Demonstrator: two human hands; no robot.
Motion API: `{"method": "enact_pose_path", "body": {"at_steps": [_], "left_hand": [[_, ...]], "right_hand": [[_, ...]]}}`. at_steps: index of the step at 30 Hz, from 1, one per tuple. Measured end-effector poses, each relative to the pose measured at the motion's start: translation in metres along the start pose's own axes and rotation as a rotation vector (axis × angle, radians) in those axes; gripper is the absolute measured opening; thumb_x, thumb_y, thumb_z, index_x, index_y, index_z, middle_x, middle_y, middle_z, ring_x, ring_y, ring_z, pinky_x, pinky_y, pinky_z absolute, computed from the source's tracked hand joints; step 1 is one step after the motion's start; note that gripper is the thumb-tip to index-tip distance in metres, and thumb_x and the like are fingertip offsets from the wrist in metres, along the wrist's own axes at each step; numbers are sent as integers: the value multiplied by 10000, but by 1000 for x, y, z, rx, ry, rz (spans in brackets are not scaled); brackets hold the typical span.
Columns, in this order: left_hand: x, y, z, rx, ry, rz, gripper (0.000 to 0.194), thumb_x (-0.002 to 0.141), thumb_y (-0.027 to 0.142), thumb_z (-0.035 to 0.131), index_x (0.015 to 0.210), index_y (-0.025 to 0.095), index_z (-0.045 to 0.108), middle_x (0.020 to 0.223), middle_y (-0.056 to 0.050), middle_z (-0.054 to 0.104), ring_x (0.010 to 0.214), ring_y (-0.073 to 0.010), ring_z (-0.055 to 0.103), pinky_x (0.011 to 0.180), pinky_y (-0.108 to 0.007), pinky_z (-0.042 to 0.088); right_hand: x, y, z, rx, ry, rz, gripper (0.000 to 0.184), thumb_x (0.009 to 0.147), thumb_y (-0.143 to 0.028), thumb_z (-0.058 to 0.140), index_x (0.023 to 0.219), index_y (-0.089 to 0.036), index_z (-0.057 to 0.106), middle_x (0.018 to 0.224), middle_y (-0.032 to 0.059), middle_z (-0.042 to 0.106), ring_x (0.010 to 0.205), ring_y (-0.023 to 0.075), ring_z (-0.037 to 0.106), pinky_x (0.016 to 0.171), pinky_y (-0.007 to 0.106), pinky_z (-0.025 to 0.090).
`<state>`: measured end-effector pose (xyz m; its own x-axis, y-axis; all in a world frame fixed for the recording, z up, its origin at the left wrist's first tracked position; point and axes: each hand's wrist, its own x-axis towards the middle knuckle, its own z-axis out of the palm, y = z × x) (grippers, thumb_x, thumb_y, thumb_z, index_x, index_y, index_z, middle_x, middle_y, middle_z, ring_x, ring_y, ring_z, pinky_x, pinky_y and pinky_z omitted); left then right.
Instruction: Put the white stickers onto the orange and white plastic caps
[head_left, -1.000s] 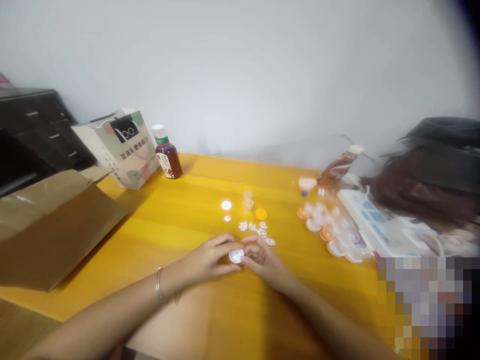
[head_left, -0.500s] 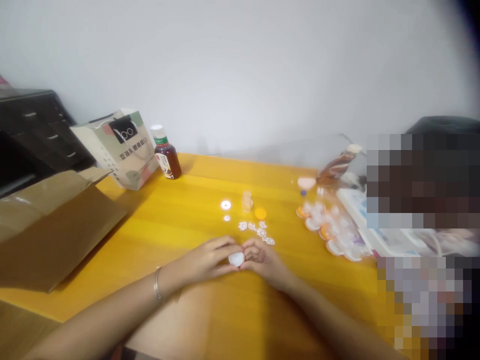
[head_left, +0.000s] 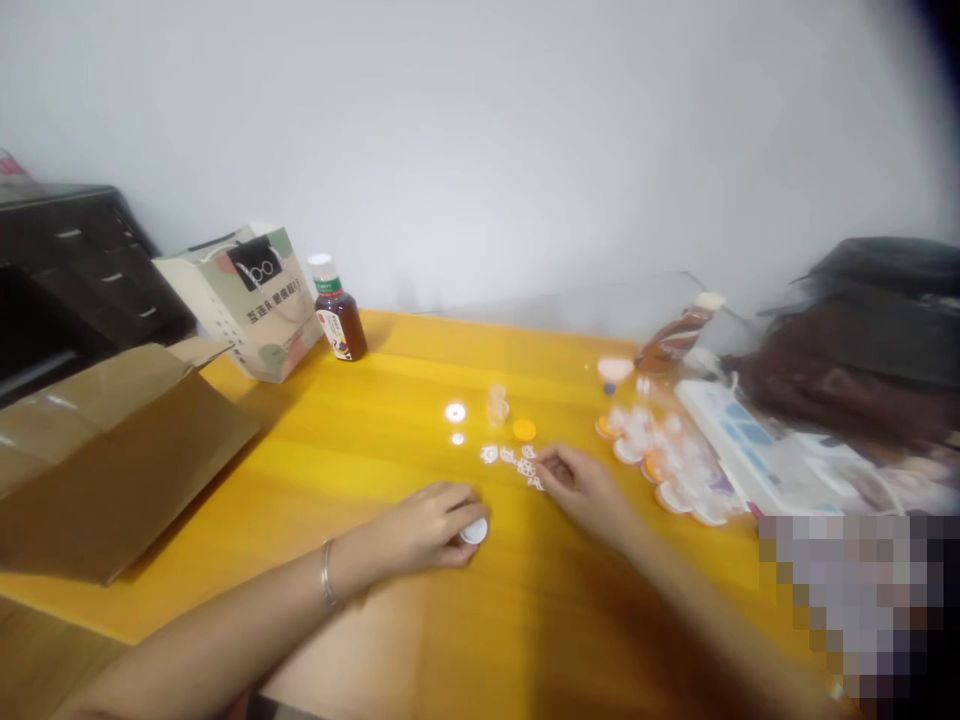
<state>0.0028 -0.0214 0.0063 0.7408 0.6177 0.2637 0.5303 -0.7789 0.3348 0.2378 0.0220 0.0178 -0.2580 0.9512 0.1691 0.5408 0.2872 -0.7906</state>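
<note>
My left hand (head_left: 442,528) is closed round a small round white cap (head_left: 474,531), held just above the table. Farther right, my right hand (head_left: 585,490) has its fingers curled together, their tips at the right end of a group of small white patterned cut-outs (head_left: 526,468). Whether a piece is pinched there is hidden by the fingers. Beyond the cut-outs lie an orange disc (head_left: 524,430) and a small clear container (head_left: 497,408). A white ring (head_left: 455,413) and a smaller white disc (head_left: 457,439) rest to their left.
An open cardboard box (head_left: 150,470) covers the table's left side. Behind it stand a paper bag (head_left: 262,310) and a dark red bottle (head_left: 343,320). On the right are several clear cups with orange and white lids (head_left: 667,460), a white box (head_left: 735,430) and a dark bag (head_left: 840,340).
My right hand has left the white cap and moved right and forward to the cut-outs. My left hand still holds the cap. The person at the right has moved largely out of view.
</note>
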Motion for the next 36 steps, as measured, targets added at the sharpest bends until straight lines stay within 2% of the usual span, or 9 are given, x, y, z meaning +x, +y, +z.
{"method": "enact_pose_path", "body": {"at_steps": [4,11,14,19,23,26,29,32,36], "left_hand": [[0,0,1,-3,20,8,315,799,190,493,1114,183,498,988,-76,559,866,-166,548,772,-288,455],[-1,0,-6,-71,37,-28,501,788,447,545,1205,188,442,1075,-94,553,968,-200,531,846,-335,445],[1,-6,-7,-85,104,-117,387,846,390,485,1184,202,466,1068,-74,559,964,-182,529,855,-335,444],[14,-25,-5,-88,223,-173,249,884,255,420,1101,192,524,1029,-65,564,962,-168,531,861,-335,447],[33,-33,-3,-63,207,-152,224,875,231,436,1072,182,531,994,-64,559,943,-169,529,847,-328,450],[48,-34,1,-37,175,-127,223,882,231,424,1069,171,531,986,-71,551,937,-171,523,834,-314,449],[58,-36,5,-7,123,-102,214,891,219,404,1041,164,546,959,-71,548,885,-163,531,789,-294,458],[60,-39,8,22,71,-92,206,895,201,388,982,156,569,913,-66,554,818,-151,538,743,-274,461],[56,-41,7,40,55,-98,194,891,206,394,950,150,571,881,-59,562,769,-143,537,699,-251,457]], "right_hand": [[0,8,-5,-253,-100,-95,99,679,-185,549,764,-227,522,679,5,546,605,169,492,576,295,376],[-2,11,2,-283,-151,-91,84,687,-144,490,651,-219,493,580,-15,524,528,148,470,545,276,343],[-3,9,5,-267,-137,-86,88,676,-141,492,641,-220,507,576,-26,527,520,136,466,534,258,332],[-6,4,20,21,-26,-40,39,704,-200,528,690,-224,555,554,-44,477,517,122,441,526,241,349],[-9,0,35,480,62,127,158,687,-338,621,676,-204,538,614,-25,526,563,123,485,543,244,391],[-12,-2,42,680,89,243,238,652,-384,669,658,-198,521,580,-37,514,502,101,449,499,234,371],[-14,-2,46,768,116,275,270,622,-374,707,675,-196,510,572,-45,521,484,92,447,488,230,367],[-14,-1,48,815,145,264,290,635,-348,707,807,-207,522,599,-52,540,496,93,481,501,230,385],[-14,0,48,803,77,251,272,685,-323,669,903,-203,560,624,-42,559,530,103,518,540,243,419]]}}
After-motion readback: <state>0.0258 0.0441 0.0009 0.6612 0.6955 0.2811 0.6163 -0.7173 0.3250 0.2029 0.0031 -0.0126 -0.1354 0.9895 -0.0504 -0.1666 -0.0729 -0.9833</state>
